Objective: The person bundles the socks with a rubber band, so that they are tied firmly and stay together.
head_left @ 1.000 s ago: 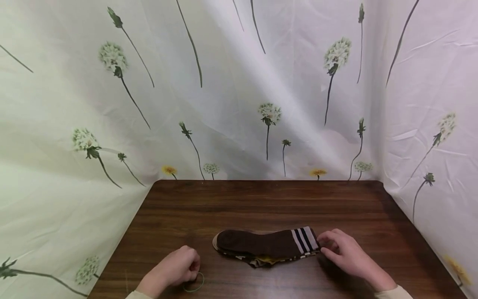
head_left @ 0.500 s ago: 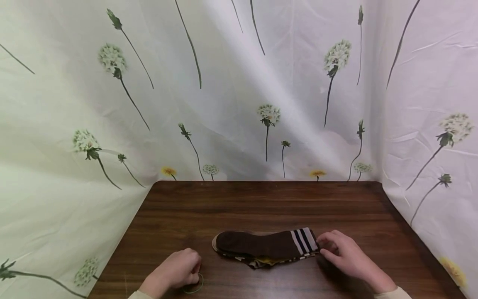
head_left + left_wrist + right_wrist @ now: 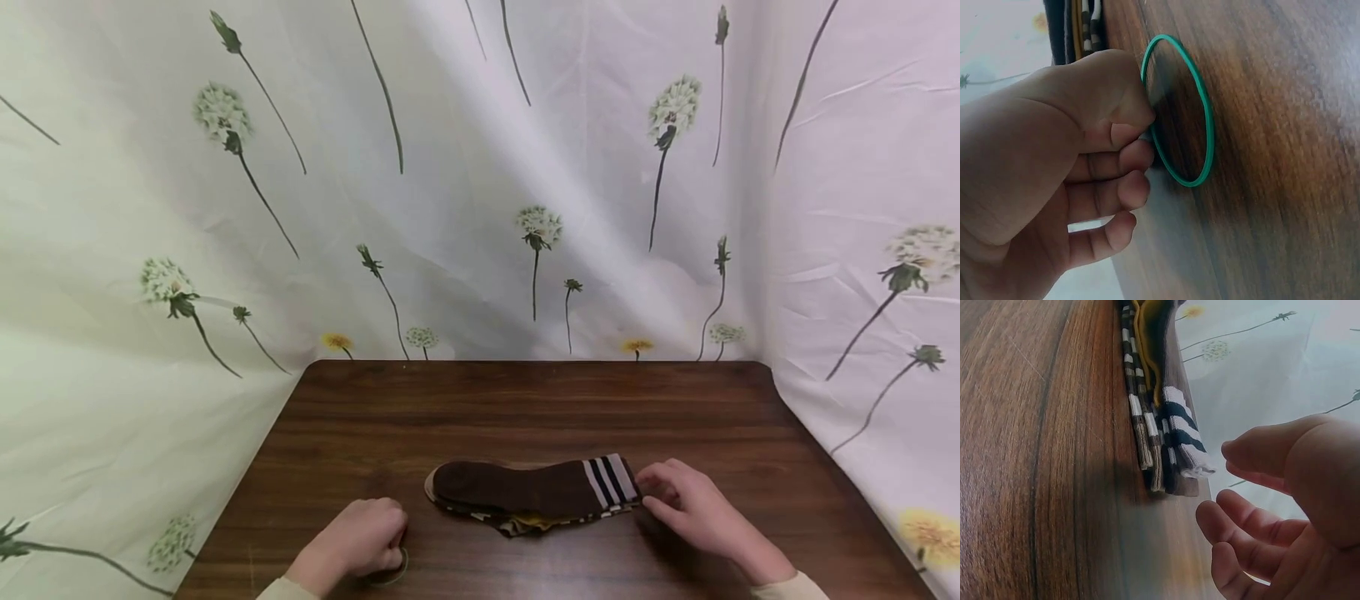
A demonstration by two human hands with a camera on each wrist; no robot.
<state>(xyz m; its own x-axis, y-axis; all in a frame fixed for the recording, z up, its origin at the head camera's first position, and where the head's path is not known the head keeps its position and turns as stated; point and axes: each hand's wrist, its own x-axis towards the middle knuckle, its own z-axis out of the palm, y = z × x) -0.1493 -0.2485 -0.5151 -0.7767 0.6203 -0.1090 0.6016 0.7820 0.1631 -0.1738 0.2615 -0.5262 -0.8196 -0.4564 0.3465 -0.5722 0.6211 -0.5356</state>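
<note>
A stack of socks lies flat across the table, toes to the left and cuffs to the right. The top one is dark brown with a black-and-white striped cuff; patterned and mustard layers show beneath it. Left of the toes, my left hand pinches a thin green rubber band between thumb and index finger. The band's loop hangs open close over the wood, and the other fingers are curled. At the cuff end, my right hand has its fingers loosely bent, holding nothing. In the right wrist view its fingertips sit just off the cuffs.
The dark brown wood-grain table runs back to a white curtain printed with dandelions. More of that cloth hangs along the left and right sides of the table.
My left hand has shifted slightly to the right with the rubber band, and less of the loop shows in the head view. The socks and my right hand stay in place.
</note>
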